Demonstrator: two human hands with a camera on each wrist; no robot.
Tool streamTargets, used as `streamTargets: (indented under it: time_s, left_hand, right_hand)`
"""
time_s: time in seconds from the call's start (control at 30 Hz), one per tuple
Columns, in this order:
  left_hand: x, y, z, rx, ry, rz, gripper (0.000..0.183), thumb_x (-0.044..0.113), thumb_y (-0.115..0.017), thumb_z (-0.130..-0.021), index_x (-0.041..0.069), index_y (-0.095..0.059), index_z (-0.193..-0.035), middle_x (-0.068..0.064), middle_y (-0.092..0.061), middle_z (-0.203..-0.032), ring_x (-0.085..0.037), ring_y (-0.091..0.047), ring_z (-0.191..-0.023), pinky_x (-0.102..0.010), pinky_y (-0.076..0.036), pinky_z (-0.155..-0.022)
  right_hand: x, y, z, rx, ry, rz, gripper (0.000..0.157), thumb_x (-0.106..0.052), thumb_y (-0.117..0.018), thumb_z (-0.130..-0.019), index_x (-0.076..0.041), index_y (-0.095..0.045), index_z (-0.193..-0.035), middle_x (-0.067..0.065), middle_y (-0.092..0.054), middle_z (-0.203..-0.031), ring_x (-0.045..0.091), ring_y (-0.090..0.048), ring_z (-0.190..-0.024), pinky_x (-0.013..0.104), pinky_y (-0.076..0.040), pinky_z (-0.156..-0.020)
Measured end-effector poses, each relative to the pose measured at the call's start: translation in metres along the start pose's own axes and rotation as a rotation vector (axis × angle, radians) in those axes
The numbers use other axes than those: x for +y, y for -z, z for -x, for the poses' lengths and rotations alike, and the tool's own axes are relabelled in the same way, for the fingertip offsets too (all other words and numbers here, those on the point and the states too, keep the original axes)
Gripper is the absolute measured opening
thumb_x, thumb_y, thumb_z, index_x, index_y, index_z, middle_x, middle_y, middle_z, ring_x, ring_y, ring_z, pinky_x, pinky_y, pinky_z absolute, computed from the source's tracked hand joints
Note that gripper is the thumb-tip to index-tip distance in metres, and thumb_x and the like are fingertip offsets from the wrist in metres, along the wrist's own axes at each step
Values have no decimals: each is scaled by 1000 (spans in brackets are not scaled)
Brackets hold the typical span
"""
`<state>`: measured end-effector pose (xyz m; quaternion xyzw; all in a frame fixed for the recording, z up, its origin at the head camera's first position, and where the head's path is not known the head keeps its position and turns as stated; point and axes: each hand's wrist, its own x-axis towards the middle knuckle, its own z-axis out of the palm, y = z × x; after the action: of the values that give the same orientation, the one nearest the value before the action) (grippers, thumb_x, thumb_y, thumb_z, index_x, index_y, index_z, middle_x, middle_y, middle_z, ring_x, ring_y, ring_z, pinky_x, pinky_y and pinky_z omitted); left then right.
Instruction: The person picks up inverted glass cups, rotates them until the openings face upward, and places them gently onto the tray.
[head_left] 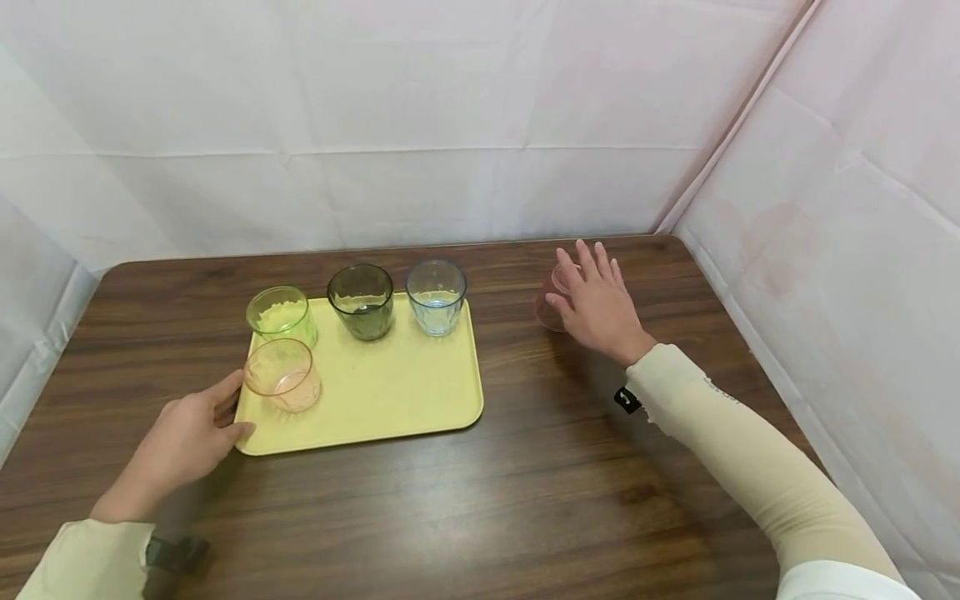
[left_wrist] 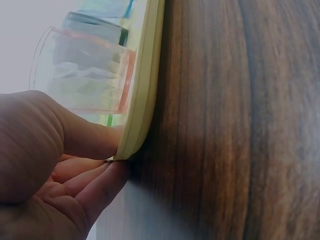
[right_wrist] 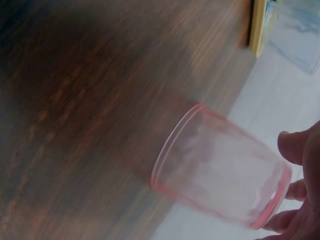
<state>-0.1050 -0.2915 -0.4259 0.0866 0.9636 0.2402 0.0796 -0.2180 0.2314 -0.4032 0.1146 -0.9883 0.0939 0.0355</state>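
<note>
My left hand [head_left: 183,433] pinches the left edge of a yellow tray [head_left: 382,408] near its front corner, thumb at the rim. Close to those fingers an orange-pink glass [head_left: 296,398] stands upright on the tray. Behind it are a green glass [head_left: 281,308], a dark grey-green glass [head_left: 362,304] and a light blue glass [head_left: 437,300], also upright. My right hand [head_left: 603,312], fingers spread, hovers around a pink glass [right_wrist: 225,170] standing upside down on the table. In the right wrist view the thumb is apart from its base; whether the other fingertips touch is unclear.
The dark wooden table [head_left: 465,517] extends around the tray, with its back edge against white cloth [head_left: 412,192]. Another cloth wall [head_left: 847,208] rises on the right, beyond the inverted glass. Bare wood separates that glass from the tray.
</note>
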Motion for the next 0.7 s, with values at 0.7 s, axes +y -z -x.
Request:
streamTargets:
  time_s: [0.7]
  left_hand:
    - [7, -5, -3, 72, 41, -54, 67, 9, -73, -91, -14, -46, -148, -37, -59, -135, -58, -61, -120, -69, -53, -89]
  right_hand:
    - [6, -3, -4, 123, 82, -127, 60, -19, -70, -99, -3, -49, -153, 25, -57, -141, 48, -61, -123, 62, -50, -106]
